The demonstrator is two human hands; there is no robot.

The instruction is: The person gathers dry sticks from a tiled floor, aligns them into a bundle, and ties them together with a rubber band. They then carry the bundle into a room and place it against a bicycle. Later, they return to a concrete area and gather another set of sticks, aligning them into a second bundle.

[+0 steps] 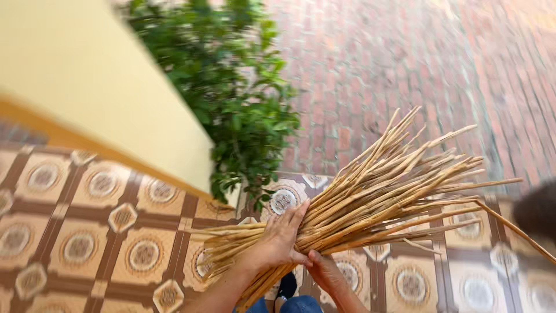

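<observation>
A thick bundle of long dry tan reed stalks [376, 197] lies across my hands, its loose ends fanning up to the right and its cut ends pointing lower left. My left hand [281, 237] rests on top of the bundle with fingers wrapped over it. My right hand [324, 272] grips the bundle from underneath, thumb up against the stalks. One thin stalk [515, 232] sticks out far to the right.
Patterned brown and cream floor tiles [81, 232] lie below. A yellow wall [87, 75] stands at upper left, beside a leafy green bush [237, 98]. Red brick paving [405, 64] stretches beyond. A dark blurred shape [538, 211] sits at the right edge.
</observation>
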